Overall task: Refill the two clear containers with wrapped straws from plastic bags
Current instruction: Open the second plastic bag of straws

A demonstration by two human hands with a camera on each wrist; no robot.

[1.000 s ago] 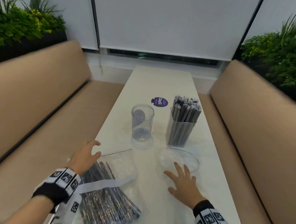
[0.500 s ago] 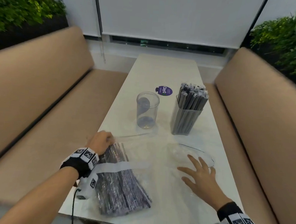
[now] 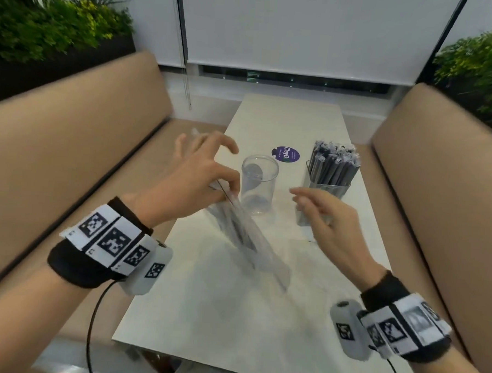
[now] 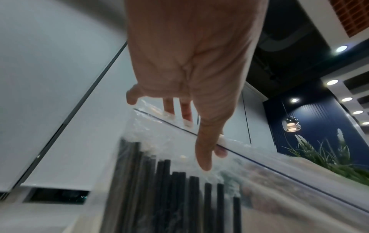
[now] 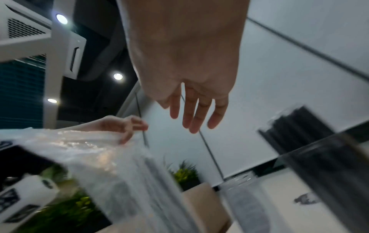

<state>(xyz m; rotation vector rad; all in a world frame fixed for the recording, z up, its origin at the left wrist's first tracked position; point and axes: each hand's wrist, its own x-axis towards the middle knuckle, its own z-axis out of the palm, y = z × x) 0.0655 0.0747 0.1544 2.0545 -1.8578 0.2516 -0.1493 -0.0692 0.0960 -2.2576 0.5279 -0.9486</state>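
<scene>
Bag: I see the clear plastic bag (image 3: 248, 237) lifted over the counter (image 3: 232, 314), hanging slanted from its top edge, with the lower end toward me. It is blurred in the head view.
Straws in the bag: dark wrapped straws (image 4: 169, 197) stand side by side inside the plastic, their tips below the bag's opening strip.
Left hand: my left hand (image 3: 191, 180) pinches the top edge of the bag between thumb and fingers (image 4: 203, 151); the other fingers are spread out behind the plastic.
Right hand: my right hand (image 3: 328, 222) is in the air just right of the bag, fingers (image 5: 191, 116) relaxed and a little bent, holding nothing. It is apart from the bag.
Empty container: the round clear container (image 3: 258, 184) stands upright on the counter, just behind the bag's upper part. I see no straws in it.
Full container: the second clear container (image 3: 326, 190) stands to the right of the first one, packed with wrapped straws (image 3: 334, 165) that rise above its rim. My right hand hides a part of its lower wall.
Sticker: a round purple sticker (image 3: 285, 155) lies on the counter behind and between the two containers.
Seats: tan benches (image 3: 55, 153) run on both sides of the counter.
Plants: green plants (image 3: 42, 30) stand behind the bench backs.
</scene>
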